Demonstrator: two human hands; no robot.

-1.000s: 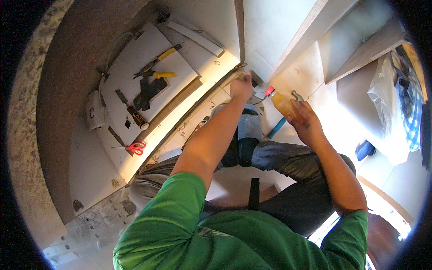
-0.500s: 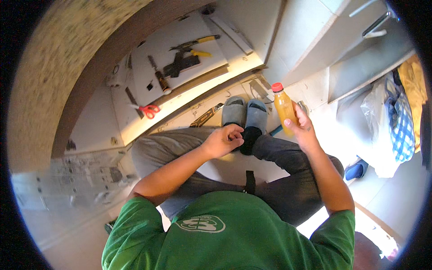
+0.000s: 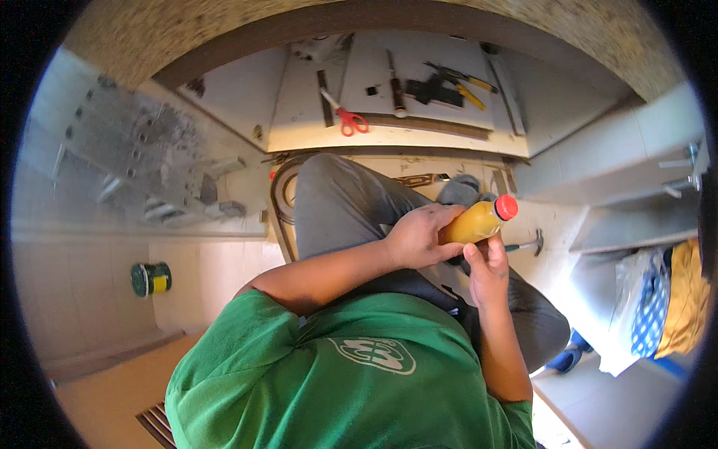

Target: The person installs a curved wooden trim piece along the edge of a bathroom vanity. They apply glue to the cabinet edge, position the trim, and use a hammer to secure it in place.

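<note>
Bottle (image 3: 479, 223) | left fingers (image 3: 448, 214) gripping its lower end | right fingers (image 3: 496, 250) just beside it (their grip unclear)

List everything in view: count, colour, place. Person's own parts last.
Cabinet: 1, white inside, ahead
Counter: 1, speckled beige, top edge
Scissors: 1 pair, red-handled, cabinet, left
Chisel-like tool: 1, dark, cabinet, middle
Pliers: 1 pair, yellow-handled, cabinet, right
Unclear object: 1, black, beside pliers
Bottle: 1, yellow-orange with red cap, centre right
Hammer: 1, teal-handled, right of bottle
Slippers: 2, grey, beyond bottle
Coiled strip: 1, brown, left of centre
Tub: 1, green with yellow patch, left
Checked cloth: 1, blue-white, right
Plain cloth: 1, orange-yellow, far right
Footwear: count unclear, blue, lower right
T-shirt: 1, green, bottom
Trousers: 1 pair, grey, centre
Left hand: 1, bare, holding bottle
Right hand: 1, bare, against bottle's near side
</note>
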